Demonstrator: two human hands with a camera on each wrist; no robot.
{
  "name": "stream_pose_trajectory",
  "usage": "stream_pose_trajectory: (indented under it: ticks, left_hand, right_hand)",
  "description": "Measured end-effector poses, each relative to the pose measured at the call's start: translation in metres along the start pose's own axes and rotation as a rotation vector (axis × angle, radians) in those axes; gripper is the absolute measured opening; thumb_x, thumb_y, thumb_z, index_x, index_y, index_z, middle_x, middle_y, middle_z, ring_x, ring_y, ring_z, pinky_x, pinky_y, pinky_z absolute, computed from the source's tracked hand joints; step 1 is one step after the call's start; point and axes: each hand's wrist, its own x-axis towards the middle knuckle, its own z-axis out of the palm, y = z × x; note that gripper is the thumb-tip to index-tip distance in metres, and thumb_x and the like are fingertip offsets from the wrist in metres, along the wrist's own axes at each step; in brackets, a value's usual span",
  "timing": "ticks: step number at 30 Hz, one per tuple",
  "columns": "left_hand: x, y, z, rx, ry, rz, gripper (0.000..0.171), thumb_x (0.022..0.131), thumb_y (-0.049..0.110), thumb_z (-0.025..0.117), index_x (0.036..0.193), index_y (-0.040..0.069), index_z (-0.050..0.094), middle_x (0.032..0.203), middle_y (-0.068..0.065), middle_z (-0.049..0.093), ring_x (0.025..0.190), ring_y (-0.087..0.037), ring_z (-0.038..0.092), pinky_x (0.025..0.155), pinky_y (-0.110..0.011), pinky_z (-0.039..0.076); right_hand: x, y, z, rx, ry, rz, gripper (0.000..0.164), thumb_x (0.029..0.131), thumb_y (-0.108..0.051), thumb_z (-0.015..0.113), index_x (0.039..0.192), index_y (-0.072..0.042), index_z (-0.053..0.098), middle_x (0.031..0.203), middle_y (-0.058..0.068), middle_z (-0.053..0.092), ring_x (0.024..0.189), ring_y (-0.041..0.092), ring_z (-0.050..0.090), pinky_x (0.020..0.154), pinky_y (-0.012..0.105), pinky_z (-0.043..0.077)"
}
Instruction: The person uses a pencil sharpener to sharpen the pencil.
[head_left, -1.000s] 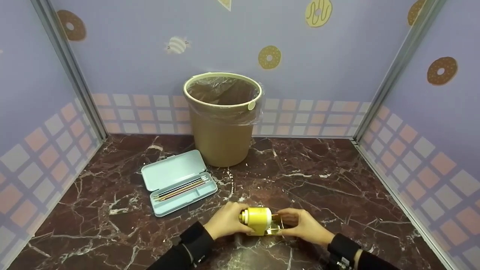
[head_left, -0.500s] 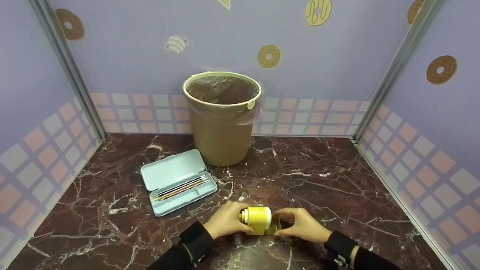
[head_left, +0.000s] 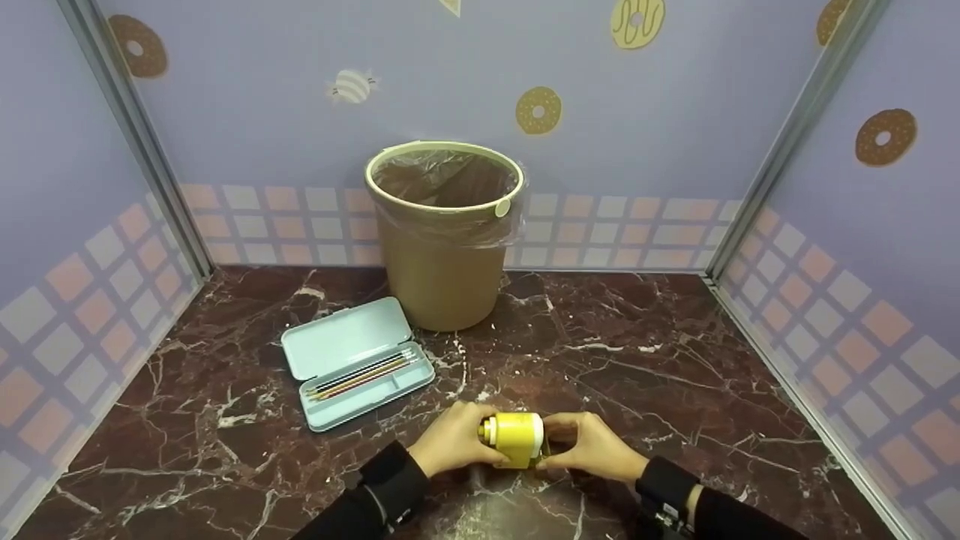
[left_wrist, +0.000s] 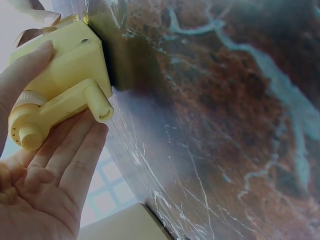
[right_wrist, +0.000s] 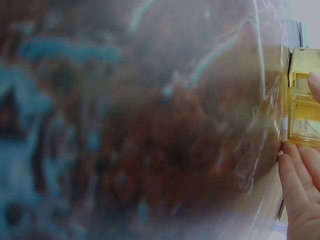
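A yellow crank pencil sharpener [head_left: 517, 441] rests on the marble-patterned table near its front. My left hand [head_left: 454, 441] grips its body from the left, thumb on one side. The yellow crank handle [left_wrist: 70, 102] points toward the left palm in the left wrist view. On the opposite end, my right hand [head_left: 596, 448] holds the see-through yellow shavings drawer [right_wrist: 304, 117] between thumb and fingers. Little of that drawer shows in the head view, as it sits close against the body. Whether it is fully in, I cannot tell.
A pale blue pencil case [head_left: 347, 341] lies open at the left with several pencils [head_left: 364, 376] in it. Behind it stands a tan bin [head_left: 444, 262] with a clear plastic liner. Light crumbs dot the table [head_left: 637, 322]. Patterned walls enclose three sides.
My right hand has moved left, and the clear drawer has slid into the sharpener body. The left hand keeps its grip, and the sharpener stays in place.
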Motion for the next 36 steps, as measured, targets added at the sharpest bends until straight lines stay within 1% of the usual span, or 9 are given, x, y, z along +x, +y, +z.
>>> stream_pose_trajectory:
  ticks: [7, 13, 17, 20, 24, 30, 33, 36]
  left_hand:
    - [0.001, -0.001, 0.000, 0.034, 0.020, 0.032, 0.042, 0.068, 0.026, 0.094, 0.098, 0.006, 0.073, 0.086, -0.004, 0.076, 0.067, -0.001, 0.055, 0.064, -0.018, 0.050]
    - [0.001, -0.002, 0.001, 0.034, 0.023, 0.041, 0.043, 0.067, 0.026, 0.094, 0.099, 0.005, 0.073, 0.086, -0.004, 0.076, 0.067, -0.001, 0.055, 0.065, -0.018, 0.050]
    - [0.001, -0.002, 0.002, 0.029, 0.022, 0.046, 0.042, 0.067, 0.026, 0.094, 0.097, 0.005, 0.073, 0.085, -0.005, 0.076, 0.067, -0.001, 0.056, 0.064, -0.018, 0.050]
    - [0.001, -0.001, 0.001, 0.027, 0.022, 0.042, 0.043, 0.066, 0.025, 0.094, 0.098, 0.005, 0.073, 0.085, -0.005, 0.076, 0.067, -0.001, 0.056, 0.064, -0.019, 0.050]
    - [0.000, 0.000, -0.001, 0.027, 0.028, 0.042, 0.044, 0.066, 0.024, 0.095, 0.098, 0.004, 0.073, 0.085, -0.006, 0.076, 0.067, -0.002, 0.057, 0.064, -0.019, 0.051]
    - [-0.001, 0.002, -0.002, 0.031, 0.013, 0.034, 0.041, 0.065, 0.025, 0.095, 0.094, 0.006, 0.072, 0.083, -0.005, 0.075, 0.065, -0.001, 0.055, 0.063, -0.019, 0.050]
    - [0.001, 0.003, -0.002, 0.048, 0.007, 0.035, 0.042, 0.065, 0.026, 0.095, 0.094, 0.006, 0.072, 0.084, -0.004, 0.075, 0.066, -0.002, 0.055, 0.063, -0.019, 0.049]
    - [0.004, 0.005, -0.002, 0.059, 0.005, 0.038, 0.046, 0.065, 0.026, 0.095, 0.100, 0.006, 0.073, 0.088, -0.005, 0.077, 0.070, -0.005, 0.060, 0.066, -0.020, 0.051]
  right_hand:
    - [0.007, -0.004, 0.008, 0.077, -0.016, -0.007, 0.053, 0.080, -0.021, 0.088, 0.126, -0.006, 0.069, 0.124, 0.013, 0.075, 0.112, 0.014, 0.074, 0.096, 0.019, 0.056]
    - [0.008, -0.007, 0.011, 0.071, 0.001, -0.007, 0.050, 0.078, -0.019, 0.089, 0.123, -0.007, 0.070, 0.121, 0.012, 0.076, 0.107, 0.009, 0.074, 0.093, 0.017, 0.056]
    - [0.008, -0.006, 0.012, 0.056, 0.006, -0.007, 0.051, 0.077, -0.020, 0.090, 0.122, -0.007, 0.070, 0.119, 0.011, 0.077, 0.104, 0.008, 0.074, 0.091, 0.018, 0.058]
    - [0.009, -0.006, 0.012, 0.009, 0.024, -0.020, 0.049, 0.076, -0.023, 0.090, 0.119, -0.008, 0.072, 0.115, 0.010, 0.078, 0.100, 0.008, 0.074, 0.089, 0.020, 0.059]
    - [0.008, -0.009, 0.012, -0.034, 0.040, -0.026, 0.049, 0.076, -0.026, 0.090, 0.119, -0.009, 0.072, 0.114, 0.008, 0.078, 0.099, 0.010, 0.074, 0.089, 0.022, 0.059]
    - [0.005, -0.012, 0.015, 0.039, 0.029, 0.018, 0.054, 0.079, -0.022, 0.089, 0.126, -0.005, 0.069, 0.122, 0.012, 0.075, 0.107, 0.020, 0.075, 0.091, 0.024, 0.060]
    - [0.004, -0.013, 0.015, 0.060, 0.033, 0.020, 0.056, 0.080, -0.024, 0.088, 0.129, -0.007, 0.068, 0.124, 0.010, 0.075, 0.109, 0.017, 0.075, 0.093, 0.022, 0.059]
    - [0.003, -0.013, 0.015, 0.052, 0.057, 0.021, 0.056, 0.079, -0.026, 0.089, 0.128, -0.009, 0.069, 0.123, 0.010, 0.075, 0.107, 0.012, 0.075, 0.092, 0.020, 0.058]
